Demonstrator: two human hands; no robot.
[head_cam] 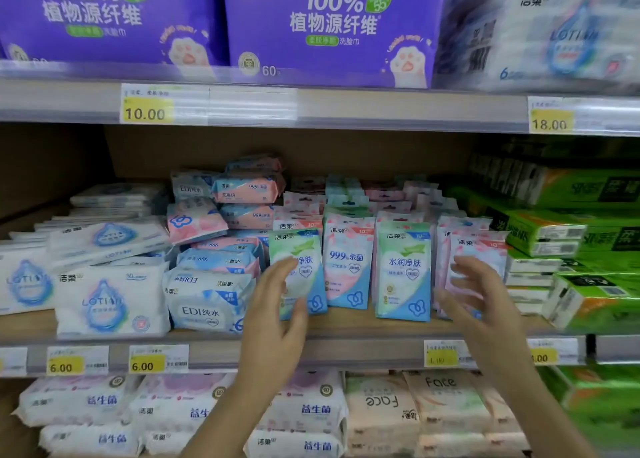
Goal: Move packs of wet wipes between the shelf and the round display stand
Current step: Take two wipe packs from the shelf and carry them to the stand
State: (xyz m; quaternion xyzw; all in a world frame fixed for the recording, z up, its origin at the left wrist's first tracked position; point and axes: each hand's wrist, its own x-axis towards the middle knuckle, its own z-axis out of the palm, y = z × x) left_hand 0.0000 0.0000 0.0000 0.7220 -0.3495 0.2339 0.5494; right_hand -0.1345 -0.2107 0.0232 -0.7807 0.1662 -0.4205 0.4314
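Note:
On the middle shelf (pixel 346 326) stand rows of small upright wet wipe packs. My left hand (pixel 277 305) reaches to the front green pack (pixel 304 249) of the left row, fingers over its face and thumb at its lower edge; whether it grips the pack is unclear. My right hand (pixel 485 295) is spread open in front of the pink pack (pixel 481 249) at the right end, blurred, its fingers apart. Between them stand a pink-and-blue pack (pixel 348 267) and another green pack (pixel 403 270). The round display stand is out of view.
Larger soft wipe packs (pixel 207 298) pile at the left of the same shelf, green tissue bundles (pixel 588 236) at the right. Purple bags (pixel 329 28) fill the shelf above, white and peach packs (pixel 311 412) the one below. Price tags line the shelf edges.

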